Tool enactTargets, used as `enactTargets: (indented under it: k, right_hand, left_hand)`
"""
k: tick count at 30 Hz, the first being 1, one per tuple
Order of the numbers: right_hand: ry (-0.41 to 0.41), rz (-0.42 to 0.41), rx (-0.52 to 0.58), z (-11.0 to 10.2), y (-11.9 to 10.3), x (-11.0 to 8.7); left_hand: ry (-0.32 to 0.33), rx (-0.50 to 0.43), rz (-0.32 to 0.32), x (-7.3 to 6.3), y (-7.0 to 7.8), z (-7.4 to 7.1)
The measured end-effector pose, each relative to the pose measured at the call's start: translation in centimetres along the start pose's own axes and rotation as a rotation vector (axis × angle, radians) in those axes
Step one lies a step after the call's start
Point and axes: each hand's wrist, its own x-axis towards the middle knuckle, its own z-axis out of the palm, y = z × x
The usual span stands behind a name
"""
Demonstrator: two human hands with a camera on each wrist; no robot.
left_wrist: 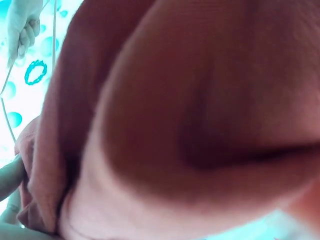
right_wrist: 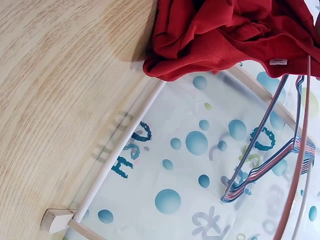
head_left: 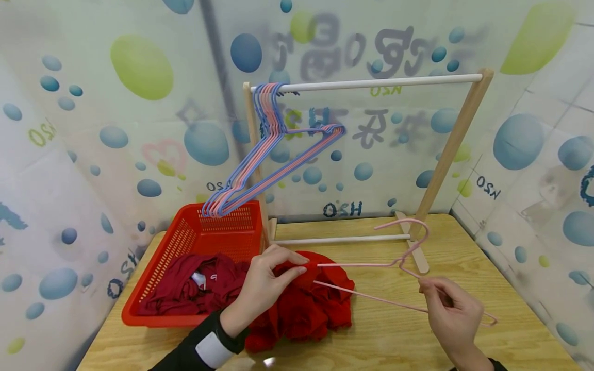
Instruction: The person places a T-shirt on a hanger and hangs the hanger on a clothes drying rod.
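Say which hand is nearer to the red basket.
Left. The left hand is just right of the red basket, pinching the red garment; the right hand is farther right, past the garment, gripping the pink hanger.

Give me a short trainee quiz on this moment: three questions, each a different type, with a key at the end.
1. Multiple choice: what does the right hand hold?
A) a blue hanger
B) a pink hanger
C) the wooden upright of the rack
2. True or false: the red basket has no clothing in it.
3. Fill in the blank: in the head view, the hung hangers are bunched near the ____ end of the top bar.

Key:
1. B
2. False; dark red clothing lies in the red basket.
3. left
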Motion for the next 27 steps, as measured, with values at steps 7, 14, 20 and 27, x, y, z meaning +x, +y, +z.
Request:
enactTargets:
  k: [7, 14, 20, 27]
  right_hand:
    - [0.011, -0.009, 0.025, 0.4, 0.1, 0.0]
    - [-0.001, -0.041, 0.022, 0.5, 0.7, -0.3]
    - [-0.026, -0.062, 0.004, 0.7, 1.1, -0.6]
    - [-0.032, -0.058, -0.054, 0.8, 1.2, -0.7]
  left_hand:
    - [0.049, 0.011, -0.014, 0.1, 0.3, 0.5]
    - [0.051, 0.054, 0.003, 0.3, 0.4, 0.9]
    - [0.02, 0.066, -0.005, 0.5, 0.5, 1.2]
    - [0.002, 0.041, 0.002, 0.7, 0.7, 1.6]
